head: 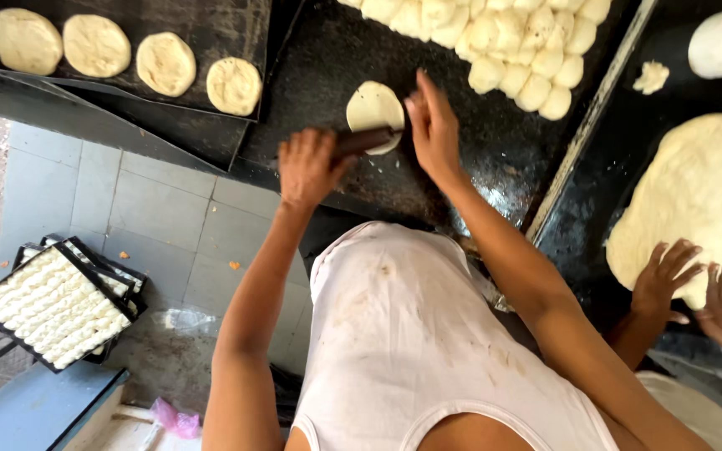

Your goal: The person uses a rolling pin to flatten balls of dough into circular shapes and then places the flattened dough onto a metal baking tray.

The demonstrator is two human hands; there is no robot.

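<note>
White vest [411,334] is filling the foreground. Beyond it, the left hand [309,167] is curling closed around a rolling pin [365,139], which is lying across a flat dough disc [374,108] on the dark table [461,159]. The right hand [433,125], fingers straight, is pressing the pin's other end. Dough balls [503,42] are sitting just beyond.

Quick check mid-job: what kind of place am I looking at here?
Probably a bakery work area: dough balls piled on the dark table, flattened rounds on a tray, and a rolling pin in use.
</note>
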